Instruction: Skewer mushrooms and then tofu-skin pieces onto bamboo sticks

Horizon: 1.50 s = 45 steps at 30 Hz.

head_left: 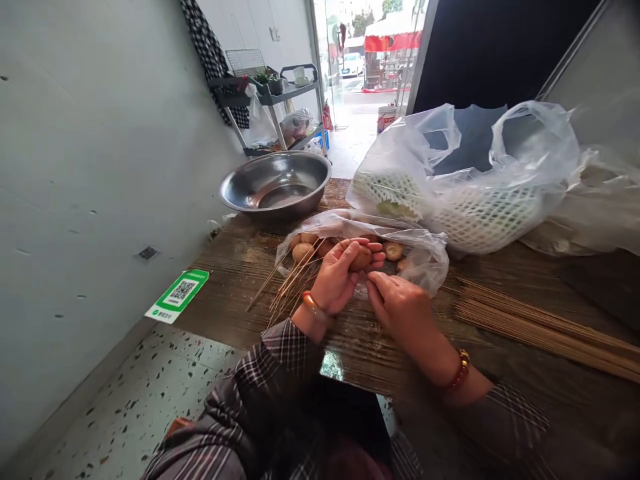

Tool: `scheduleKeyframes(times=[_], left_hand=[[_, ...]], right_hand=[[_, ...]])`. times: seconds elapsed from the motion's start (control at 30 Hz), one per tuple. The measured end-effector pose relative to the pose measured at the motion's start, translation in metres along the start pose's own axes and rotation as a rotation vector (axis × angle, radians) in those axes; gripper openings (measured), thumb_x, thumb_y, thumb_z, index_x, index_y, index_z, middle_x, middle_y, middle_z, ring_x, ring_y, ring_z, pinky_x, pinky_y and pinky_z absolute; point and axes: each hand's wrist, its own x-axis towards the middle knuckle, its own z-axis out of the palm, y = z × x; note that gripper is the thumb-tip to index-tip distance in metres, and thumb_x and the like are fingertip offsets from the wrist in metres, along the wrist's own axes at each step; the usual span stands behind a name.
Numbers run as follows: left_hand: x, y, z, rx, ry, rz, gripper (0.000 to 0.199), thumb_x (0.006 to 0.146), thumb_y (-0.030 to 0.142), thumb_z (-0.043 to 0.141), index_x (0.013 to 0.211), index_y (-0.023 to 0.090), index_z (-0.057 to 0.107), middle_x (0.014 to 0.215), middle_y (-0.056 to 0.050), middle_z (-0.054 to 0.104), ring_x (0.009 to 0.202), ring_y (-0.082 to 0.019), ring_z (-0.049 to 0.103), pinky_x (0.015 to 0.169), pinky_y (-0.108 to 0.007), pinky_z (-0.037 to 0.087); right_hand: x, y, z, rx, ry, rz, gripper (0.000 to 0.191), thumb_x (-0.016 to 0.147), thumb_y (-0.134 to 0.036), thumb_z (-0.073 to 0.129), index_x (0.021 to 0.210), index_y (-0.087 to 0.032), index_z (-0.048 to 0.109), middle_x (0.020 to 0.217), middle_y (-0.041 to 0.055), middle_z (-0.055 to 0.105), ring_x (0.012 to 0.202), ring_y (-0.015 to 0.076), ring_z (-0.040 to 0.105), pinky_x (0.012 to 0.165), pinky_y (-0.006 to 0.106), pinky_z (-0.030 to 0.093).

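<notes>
My left hand (341, 273) is closed around a brown mushroom (361, 259), its cap showing between thumb and fingers. Close beside it, my right hand (403, 301) is pinched, fingertips near the mushroom's lower edge. Whatever those fingers hold is hidden. Behind both hands lies an open clear plastic bag (425, 253) with several mushrooms in it, among them a pale round one (303, 252) and one with its underside up (393, 251). Several thin wooden skewers (293, 283) lean from the bag's left side onto the table, with mushrooms at their upper ends.
A bundle of long skewers (540, 327) lies on the wooden table (235, 267) at right. Behind stand a steel basin (275, 208) and a large plastic bag (470, 200) of net-wrapped produce. A green QR-code card (179, 295) sits at the left edge. A shelf cart (270, 100) stands beyond.
</notes>
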Motion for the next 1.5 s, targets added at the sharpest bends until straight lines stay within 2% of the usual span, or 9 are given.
scheduleKeyframes(times=[0.23, 0.4, 0.53, 0.67, 0.73, 0.83, 0.9, 1.07, 1.5], left_hand=[[0.0, -0.006, -0.002, -0.017, 0.019, 0.025, 0.033, 0.081, 0.037, 0.077, 0.098, 0.012, 0.063, 0.098, -0.013, 0.076, 0.088, -0.022, 0.074, 0.087, -0.037, 0.057], [0.001, -0.01, -0.002, -0.038, 0.054, 0.035, 0.034, 0.077, 0.036, 0.079, 0.095, 0.012, 0.062, 0.093, -0.011, 0.077, 0.085, -0.022, 0.074, 0.085, -0.037, 0.057], [0.001, -0.006, -0.003, -0.044, 0.048, 0.005, 0.033, 0.076, 0.034, 0.08, 0.093, 0.012, 0.063, 0.092, -0.01, 0.077, 0.083, -0.021, 0.074, 0.08, -0.034, 0.056], [0.001, 0.0, -0.006, -0.046, 0.035, 0.027, 0.032, 0.076, 0.035, 0.079, 0.094, 0.013, 0.064, 0.092, -0.01, 0.077, 0.082, -0.021, 0.074, 0.08, -0.035, 0.056], [0.001, 0.002, -0.007, -0.05, 0.037, 0.041, 0.032, 0.076, 0.035, 0.079, 0.092, 0.013, 0.063, 0.09, -0.01, 0.077, 0.081, -0.021, 0.074, 0.08, -0.036, 0.056], [0.0, 0.001, -0.008, -0.058, 0.008, 0.027, 0.033, 0.075, 0.036, 0.08, 0.091, 0.013, 0.063, 0.089, -0.01, 0.076, 0.08, -0.021, 0.074, 0.08, -0.035, 0.056], [0.0, 0.0, -0.007, -0.062, -0.006, 0.014, 0.035, 0.075, 0.037, 0.08, 0.092, 0.012, 0.063, 0.089, -0.01, 0.076, 0.079, -0.021, 0.074, 0.08, -0.035, 0.056], [-0.003, -0.006, -0.003, -0.035, -0.008, 0.004, 0.035, 0.075, 0.037, 0.079, 0.092, 0.013, 0.06, 0.088, -0.011, 0.076, 0.077, -0.021, 0.074, 0.08, -0.036, 0.056], [-0.004, -0.015, 0.003, 0.044, 0.043, 0.049, 0.028, 0.077, 0.035, 0.075, 0.089, 0.014, 0.061, 0.083, -0.009, 0.076, 0.074, -0.017, 0.071, 0.081, -0.034, 0.054]], right_hand=[[-0.005, -0.001, 0.01, -0.012, 0.031, -0.023, 0.023, 0.102, -0.019, 0.049, 0.102, -0.011, 0.07, 0.076, 0.0084, 0.073, 0.064, 0.0182, 0.064, 0.062, 0.03, 0.044], [-0.006, -0.002, 0.014, 0.005, -0.017, 0.02, 0.028, 0.103, -0.021, 0.045, 0.101, -0.012, 0.071, 0.079, 0.0098, 0.074, 0.067, 0.0196, 0.066, 0.064, 0.031, 0.047], [-0.001, 0.002, 0.005, 0.161, -0.026, 0.05, 0.024, 0.102, -0.024, 0.049, 0.099, -0.016, 0.071, 0.088, 0.009, 0.077, 0.077, 0.0209, 0.071, 0.073, 0.033, 0.052], [0.006, 0.008, -0.008, 0.335, 0.059, 0.136, 0.019, 0.1, -0.025, 0.053, 0.101, -0.019, 0.071, 0.097, 0.0073, 0.076, 0.089, 0.0197, 0.07, 0.082, 0.032, 0.053], [0.007, 0.012, -0.01, 0.375, 0.049, 0.215, 0.019, 0.1, -0.028, 0.054, 0.101, -0.019, 0.071, 0.096, 0.0072, 0.074, 0.086, 0.0192, 0.068, 0.076, 0.031, 0.052], [0.005, 0.014, -0.005, 0.442, -0.108, 0.276, 0.025, 0.099, -0.033, 0.052, 0.088, -0.019, 0.07, 0.077, 0.0031, 0.072, 0.067, 0.0169, 0.065, 0.063, 0.028, 0.049], [0.002, 0.013, 0.0, 0.474, -0.149, 0.304, 0.028, 0.099, -0.034, 0.051, 0.087, -0.019, 0.07, 0.07, 0.0019, 0.071, 0.061, 0.0166, 0.064, 0.061, 0.028, 0.048], [-0.003, 0.004, 0.006, 0.438, -0.069, 0.374, 0.026, 0.097, -0.035, 0.052, 0.098, -0.019, 0.072, 0.089, 0.0064, 0.078, 0.075, 0.0206, 0.069, 0.069, 0.031, 0.049], [-0.001, 0.001, 0.003, 0.266, -0.088, 0.41, 0.031, 0.096, -0.041, 0.049, 0.082, -0.02, 0.067, 0.074, 0.0049, 0.071, 0.061, 0.0182, 0.06, 0.06, 0.029, 0.039]])
